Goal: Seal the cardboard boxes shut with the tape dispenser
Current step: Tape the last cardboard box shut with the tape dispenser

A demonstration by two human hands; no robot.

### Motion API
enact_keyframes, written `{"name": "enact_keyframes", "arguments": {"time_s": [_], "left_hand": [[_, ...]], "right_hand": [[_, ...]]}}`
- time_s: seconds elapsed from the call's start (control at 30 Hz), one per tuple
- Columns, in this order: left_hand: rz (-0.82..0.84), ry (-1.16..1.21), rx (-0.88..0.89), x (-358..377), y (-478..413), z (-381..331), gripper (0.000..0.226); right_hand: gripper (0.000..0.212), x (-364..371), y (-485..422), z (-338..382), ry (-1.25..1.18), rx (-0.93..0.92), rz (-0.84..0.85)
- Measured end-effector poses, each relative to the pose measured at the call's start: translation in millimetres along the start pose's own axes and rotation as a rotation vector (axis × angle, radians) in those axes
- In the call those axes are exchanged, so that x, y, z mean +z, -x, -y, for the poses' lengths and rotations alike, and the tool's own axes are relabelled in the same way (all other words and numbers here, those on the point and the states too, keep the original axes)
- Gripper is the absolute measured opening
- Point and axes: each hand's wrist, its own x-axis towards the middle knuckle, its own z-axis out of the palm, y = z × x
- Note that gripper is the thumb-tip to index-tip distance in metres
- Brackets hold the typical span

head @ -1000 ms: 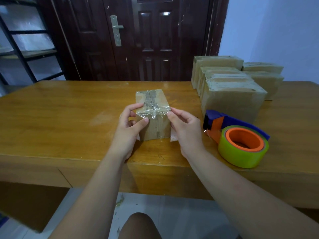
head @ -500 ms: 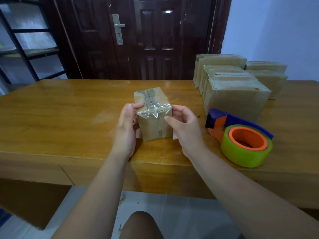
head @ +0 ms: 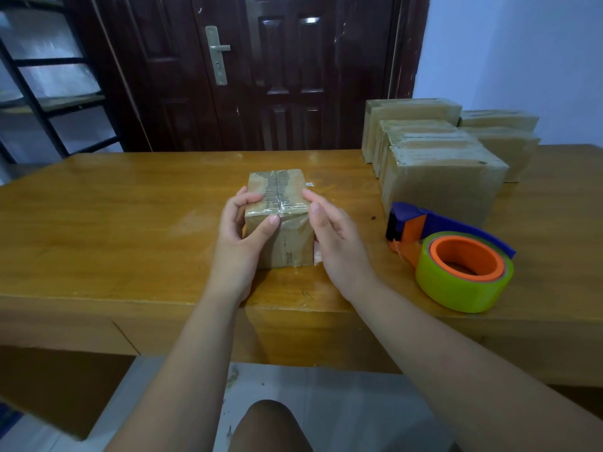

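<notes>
A small cardboard box point(head: 291, 243) stands on the wooden table point(head: 114, 223) in front of me, with clear tape along its top seam and down over the near edge. My left hand point(head: 239, 233) grips the box's left side, with the fingers on the top left edge and the thumb pressed on the tape at the front. The fairly straight fingers of my right hand point(head: 334, 238) lie along the box's right side, touching its top right edge. To the right the tape dispenser point(head: 456, 265) lies on the table, blue and orange with a green roll, and neither hand touches it.
Several taped cardboard boxes point(head: 440, 181) are grouped at the back right of the table, just behind the dispenser. A dark door point(head: 277, 76) is behind the table and a black shelf rack point(head: 49, 93) is at the far left. My knee point(head: 270, 425) shows below the table edge.
The loose, crinkled tape at the near top edge now lies flat on the box. My left thumb has slid onto the front face and my right hand has moved up along the right side.
</notes>
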Motion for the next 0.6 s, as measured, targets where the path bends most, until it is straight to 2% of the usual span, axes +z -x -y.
{"name": "enact_keyframes", "arguments": {"time_s": [0.23, 0.47, 0.6], "left_hand": [[0.039, 0.053, 0.011, -0.1, 0.3, -0.9, 0.04], [0.075, 0.025, -0.012, 0.7, 2.0, -2.8, 0.05], [0.014, -0.11, 0.022, 2.2, 3.8, -4.5, 0.039]], "right_hand": [[0.039, -1.7, -0.5, 0.0, -0.018, -0.008, -0.02], [0.042, -2.0, 0.4, -0.4, 0.036, -0.019, -0.028], [0.051, -1.8, 1.3, 1.7, 0.079, -0.004, -0.011]]}}
